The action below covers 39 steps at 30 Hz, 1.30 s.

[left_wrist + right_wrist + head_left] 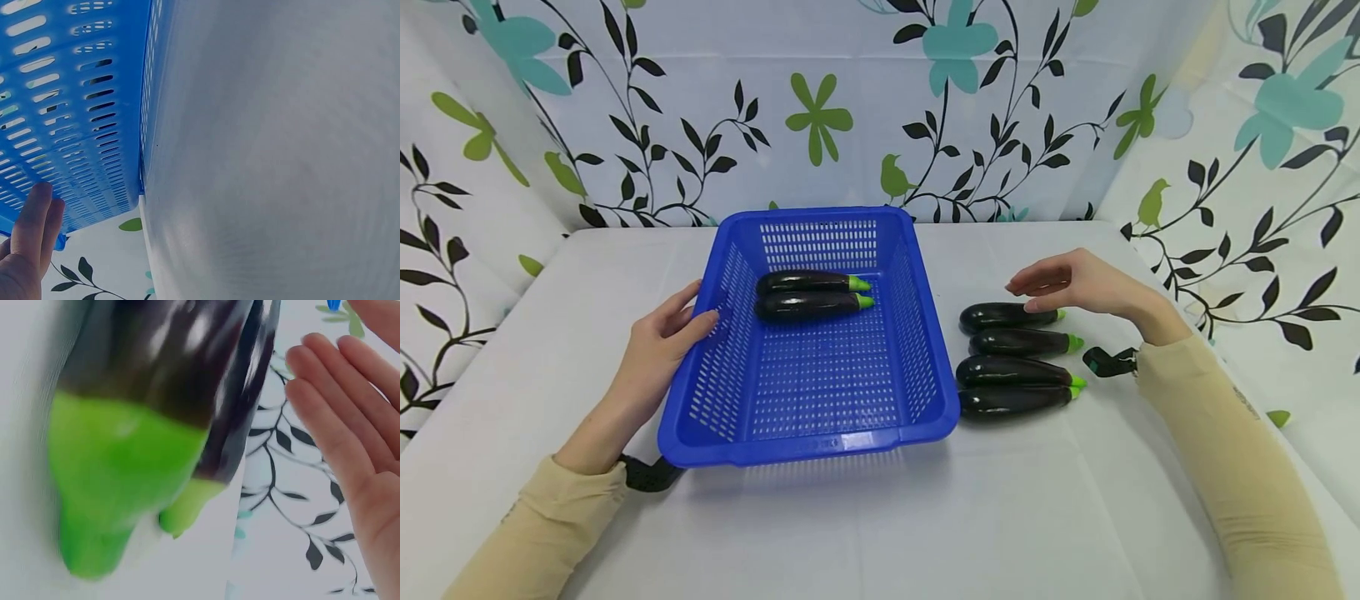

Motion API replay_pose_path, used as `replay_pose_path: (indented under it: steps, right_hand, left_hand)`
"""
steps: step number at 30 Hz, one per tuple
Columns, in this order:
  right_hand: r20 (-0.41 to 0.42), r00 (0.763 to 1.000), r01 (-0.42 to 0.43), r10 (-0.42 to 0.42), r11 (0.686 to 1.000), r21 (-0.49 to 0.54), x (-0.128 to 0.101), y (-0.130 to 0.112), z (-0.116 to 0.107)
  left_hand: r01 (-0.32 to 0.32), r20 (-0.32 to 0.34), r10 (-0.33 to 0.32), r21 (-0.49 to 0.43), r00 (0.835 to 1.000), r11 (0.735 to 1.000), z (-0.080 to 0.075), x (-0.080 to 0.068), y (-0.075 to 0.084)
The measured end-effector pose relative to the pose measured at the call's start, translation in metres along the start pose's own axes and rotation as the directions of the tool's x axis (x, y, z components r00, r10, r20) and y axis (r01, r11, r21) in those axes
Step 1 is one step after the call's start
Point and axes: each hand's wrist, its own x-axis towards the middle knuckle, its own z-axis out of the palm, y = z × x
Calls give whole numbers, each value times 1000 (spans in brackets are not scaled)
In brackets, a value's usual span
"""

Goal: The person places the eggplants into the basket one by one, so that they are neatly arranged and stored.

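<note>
A blue plastic basket sits on the white table. The left hand rests against the basket's left wall, fingers straight and thumb on the rim, gripping nothing. Inside, toward the basket's far end, lie two eggplants side by side. Right of the basket lies a row of four eggplants. The right hand hovers over the farthest one, fingers relaxed, empty.

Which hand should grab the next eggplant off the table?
Probably the right hand: it hovers open just above the farthest eggplant of the row of four beside the blue basket. The left hand rests on the basket's opposite wall, away from them.
</note>
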Motion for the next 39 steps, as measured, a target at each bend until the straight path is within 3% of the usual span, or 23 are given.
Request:
replay_pose_path:
  steps: [6,20,31,39]
  right_hand:
    - [-36,999,-2,2,1000,-7,-3,14,-2]
    - [28,999,-22,22,1000,-2,3,27,2]
    - [12,1000,-16,16,1000,-11,7,33,2]
    - [-3,1000,-19,19,997,-75,8,32,6]
  left_hand:
    - [5,12,-5,-22,1000,1000,0,1,1]
    - [10,16,-9,-59,1000,998,2,-3,1]
    - [7,3,-7,-50,1000,999,1,-2,2]
    - [11,6,-11,-61,1000,998,1,-3,1]
